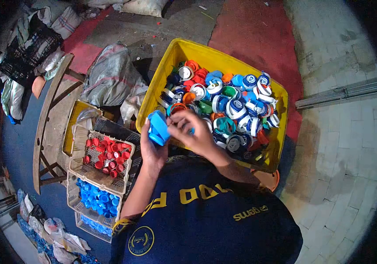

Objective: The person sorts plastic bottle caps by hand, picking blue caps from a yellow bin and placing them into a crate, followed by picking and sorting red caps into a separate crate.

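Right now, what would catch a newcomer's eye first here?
The yellow tub at centre, heaped with mixed plastic caps. In front of it the left hand holds a blue cap while the right hand touches it. Further left, baskets hold sorted red caps and blue caps.

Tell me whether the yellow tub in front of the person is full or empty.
Full. The yellow tub is heaped with mixed caps in blue, white, orange, red and green, piled near its rim.
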{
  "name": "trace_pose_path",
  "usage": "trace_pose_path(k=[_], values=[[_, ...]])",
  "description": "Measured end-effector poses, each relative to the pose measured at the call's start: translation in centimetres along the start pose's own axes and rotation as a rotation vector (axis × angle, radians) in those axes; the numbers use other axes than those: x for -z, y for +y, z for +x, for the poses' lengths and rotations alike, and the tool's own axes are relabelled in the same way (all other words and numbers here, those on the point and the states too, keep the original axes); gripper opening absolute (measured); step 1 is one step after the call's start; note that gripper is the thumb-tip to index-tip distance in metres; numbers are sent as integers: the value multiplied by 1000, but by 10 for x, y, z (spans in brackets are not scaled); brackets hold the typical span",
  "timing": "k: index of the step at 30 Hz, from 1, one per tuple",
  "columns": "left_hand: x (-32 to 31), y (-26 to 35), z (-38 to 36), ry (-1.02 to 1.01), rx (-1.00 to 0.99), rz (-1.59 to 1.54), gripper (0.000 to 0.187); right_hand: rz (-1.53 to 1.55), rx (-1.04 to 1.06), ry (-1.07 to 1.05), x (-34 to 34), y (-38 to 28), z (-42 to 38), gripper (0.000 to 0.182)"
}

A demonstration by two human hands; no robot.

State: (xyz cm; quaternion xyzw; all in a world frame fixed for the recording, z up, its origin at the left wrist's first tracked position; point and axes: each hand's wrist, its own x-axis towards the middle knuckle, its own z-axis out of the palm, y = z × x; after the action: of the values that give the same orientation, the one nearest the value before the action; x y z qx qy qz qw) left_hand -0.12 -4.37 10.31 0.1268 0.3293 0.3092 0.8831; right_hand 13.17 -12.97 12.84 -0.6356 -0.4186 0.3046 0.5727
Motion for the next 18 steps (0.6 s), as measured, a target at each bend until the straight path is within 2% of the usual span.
trace_pose_path(k=[2,3,4,5,6,7,8,11,12,15,16,18], values=[[7,1,5,10,-6,-12,53,-148,-2,61,39,12,27,23],[4,2,5,27,-21,-13,53,-189,-75,90,63,31,50,22],[-1,4,1,46,-32,-11,52,-227,5,134,86,41,72,24],[-4,5,0,62,-47,-9,52,-302,32,160,114,76,97,25],[2,5,1,36,-34,-2,53,-438,-105,176,136,84,116,25],[2,4,0,39,-28,-2,53,-612,-89,198,157,125,141,22],[2,4,-1,41,-24,-2,53,-726,-120,170,170,138,158,25],[0,3,-6,56,-19,7,54,-1006,-336,-206,198,198,186,36],[0,4,-7,63,-20,14,54,-1085,-403,-263,194,187,185,43],[2,8,-9,39,-17,3,53,-1022,-442,-389,193,198,195,43],[2,9,-9,48,-40,13,53,-940,-480,-349,193,198,194,44],[5,9,-7,62,-49,31,54,-963,-389,-336,196,204,191,41]])
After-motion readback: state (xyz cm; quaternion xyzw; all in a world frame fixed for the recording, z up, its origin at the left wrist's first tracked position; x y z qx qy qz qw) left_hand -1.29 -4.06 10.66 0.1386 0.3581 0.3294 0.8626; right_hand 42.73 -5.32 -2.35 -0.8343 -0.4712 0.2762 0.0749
